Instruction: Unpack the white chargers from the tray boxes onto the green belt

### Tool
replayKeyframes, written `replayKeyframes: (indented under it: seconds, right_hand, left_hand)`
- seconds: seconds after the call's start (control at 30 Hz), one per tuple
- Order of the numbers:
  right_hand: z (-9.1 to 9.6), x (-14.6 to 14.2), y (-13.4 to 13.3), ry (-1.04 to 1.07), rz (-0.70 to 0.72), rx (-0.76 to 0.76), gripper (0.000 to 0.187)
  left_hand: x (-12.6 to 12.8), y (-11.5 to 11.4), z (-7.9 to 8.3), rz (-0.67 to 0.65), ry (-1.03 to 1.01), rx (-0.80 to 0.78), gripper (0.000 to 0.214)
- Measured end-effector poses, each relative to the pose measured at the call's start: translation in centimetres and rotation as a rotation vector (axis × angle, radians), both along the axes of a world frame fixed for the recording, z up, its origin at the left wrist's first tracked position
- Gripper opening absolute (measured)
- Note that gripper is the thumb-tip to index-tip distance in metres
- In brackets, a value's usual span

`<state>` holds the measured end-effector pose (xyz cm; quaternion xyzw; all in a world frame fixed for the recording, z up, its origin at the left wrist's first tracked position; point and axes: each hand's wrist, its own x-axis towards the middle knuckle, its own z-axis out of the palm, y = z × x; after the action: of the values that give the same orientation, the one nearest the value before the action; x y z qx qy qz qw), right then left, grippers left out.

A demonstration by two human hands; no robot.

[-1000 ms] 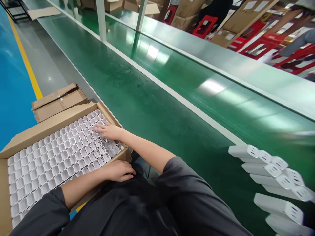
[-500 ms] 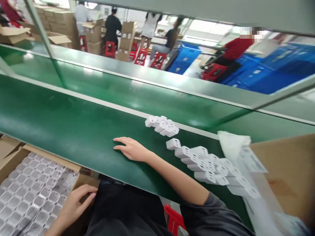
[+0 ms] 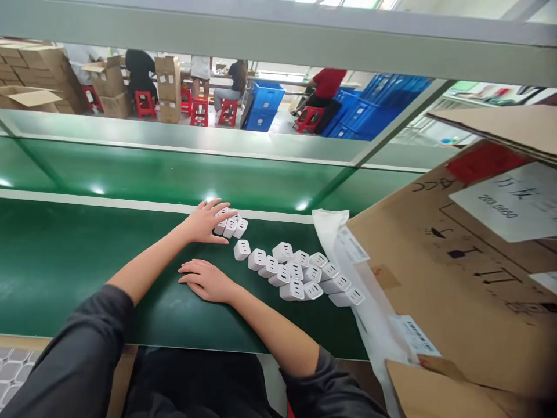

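My left hand [image 3: 203,222] reaches over a small cluster of white charger blocks [image 3: 230,226] at the far side of the green work surface [image 3: 87,249]. Its fingers are spread, and they hide part of that cluster; whether they touch it I cannot tell. Nearer to me, my right hand [image 3: 208,281] rests palm down on the surface with its fingers stretched out, holding nothing. To its right stand several more white charger blocks [image 3: 282,274] in a loose group, their slotted ends showing.
A large open cardboard box [image 3: 418,244] with a white liner [image 3: 333,223] stands on the right. At the lower left, a tray of wrapped blocks [image 3: 15,368] shows partly. A metal frame bar [image 3: 261,55] crosses above. Beyond are seated people, red stools [image 3: 145,104] and blue crates [image 3: 263,107].
My left hand has moved from beside the box at lower left to the far cluster of charger blocks. My right hand stays on the surface. The view has swung to the right.
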<state>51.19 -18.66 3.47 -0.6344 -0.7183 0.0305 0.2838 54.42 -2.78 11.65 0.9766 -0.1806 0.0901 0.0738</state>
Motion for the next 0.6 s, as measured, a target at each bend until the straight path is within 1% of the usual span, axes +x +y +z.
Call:
replayKeyframes:
  seconds: [0.03, 0.1, 0.17, 0.23, 0.3, 0.37, 0.5, 0.6]
  right_hand:
    - [0.0, 0.1, -0.1, -0.008, -0.002, -0.007, 0.025]
    - [0.1, 0.2, -0.3, -0.023, -0.001, -0.022, 0.026]
    - [0.1, 0.2, -0.3, -0.039, 0.012, -0.034, 0.026]
    - [0.2, 0.1, -0.3, -0.056, 0.017, -0.039, 0.027]
    - [0.1, 0.1, -0.2, -0.064, 0.008, -0.029, 0.027]
    - [0.0, 0.0, -0.2, -0.059, -0.004, -0.001, 0.026]
    - [0.0, 0.0, -0.2, -0.033, -0.021, 0.071, 0.024]
    - [0.4, 0.1, -0.4, 0.003, -0.102, 0.149, 0.024]
  left_hand:
    - [2.0, -0.6, -0.2, -0.043, 0.063, 0.064, 0.087]
    - [4.8, -1.4, -0.8, -0.104, 0.167, 0.15, 0.087]
    - [6.2, -1.5, -1.3, -0.136, 0.22, 0.176, 0.08]
    - [6.3, -1.1, -1.8, -0.14, 0.213, 0.164, 0.069]
    - [5.4, -0.3, -2.1, -0.119, 0.167, 0.138, 0.061]
    - [3.8, 0.6, -2.3, -0.089, 0.127, 0.119, 0.057]
    - [-0.4, 2.3, -2.4, -0.055, 0.108, 0.109, 0.055]
    - [-3.4, 3.0, -2.1, -0.04, 0.117, 0.084, 0.057]
